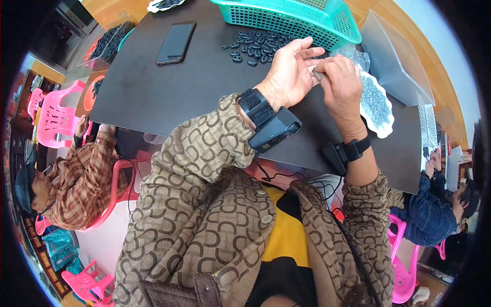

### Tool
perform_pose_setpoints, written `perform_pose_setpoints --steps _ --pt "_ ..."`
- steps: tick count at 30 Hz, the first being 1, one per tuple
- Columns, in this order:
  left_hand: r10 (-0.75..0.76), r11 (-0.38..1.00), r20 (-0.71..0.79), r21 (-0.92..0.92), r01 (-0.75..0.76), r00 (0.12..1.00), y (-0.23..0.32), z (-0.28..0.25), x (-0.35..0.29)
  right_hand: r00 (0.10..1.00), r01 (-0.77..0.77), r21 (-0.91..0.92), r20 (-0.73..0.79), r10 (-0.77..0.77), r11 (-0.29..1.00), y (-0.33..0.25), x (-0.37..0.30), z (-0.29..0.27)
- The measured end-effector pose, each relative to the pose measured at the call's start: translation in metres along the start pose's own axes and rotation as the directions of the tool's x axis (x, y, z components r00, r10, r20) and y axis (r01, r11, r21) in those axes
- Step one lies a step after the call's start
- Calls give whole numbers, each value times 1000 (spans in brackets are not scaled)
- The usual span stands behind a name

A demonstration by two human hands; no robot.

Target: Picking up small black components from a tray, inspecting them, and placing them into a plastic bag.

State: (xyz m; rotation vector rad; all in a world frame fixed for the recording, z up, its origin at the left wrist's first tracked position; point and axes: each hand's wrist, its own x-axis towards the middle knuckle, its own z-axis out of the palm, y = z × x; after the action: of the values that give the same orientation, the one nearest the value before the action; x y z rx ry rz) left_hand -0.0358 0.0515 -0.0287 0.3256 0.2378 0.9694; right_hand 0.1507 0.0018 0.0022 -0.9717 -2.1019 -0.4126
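My left hand (291,73) is held palm up over the dark table, thumb and fingers stretched out toward the right. Against its palm and fingers, my right hand (339,84) pinches something small and greyish, too small to make out. Just beyond my left hand lies a loose pile of small black oval pieces with holes (257,49). Beside my right hand is a white scalloped plate (387,124) heaped with small silvery metal pieces (375,100). Both wrists wear black straps with devices.
A green mesh basket (291,23) stands at the far edge, with a clear plastic bin (396,59) and a crumpled clear bag (354,55) to its right. A phone (176,42) lies at the far left. People sit at either side, near pink chairs (57,115).
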Motion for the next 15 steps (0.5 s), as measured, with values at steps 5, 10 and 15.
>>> perform_pose_setpoints --steps 5,10,15 --pt "-17 1000 98 4 17 995 0 4 5 999 27 -15 -22 -27 1000 7 5 -3" --pt "-104 993 181 -32 112 978 -9 6 14 997 -78 74 27 76 994 32 -4 -13" --pt "-24 964 43 267 12 999 -22 32 1 811 -522 606 136 568 600 46 -18 -21"
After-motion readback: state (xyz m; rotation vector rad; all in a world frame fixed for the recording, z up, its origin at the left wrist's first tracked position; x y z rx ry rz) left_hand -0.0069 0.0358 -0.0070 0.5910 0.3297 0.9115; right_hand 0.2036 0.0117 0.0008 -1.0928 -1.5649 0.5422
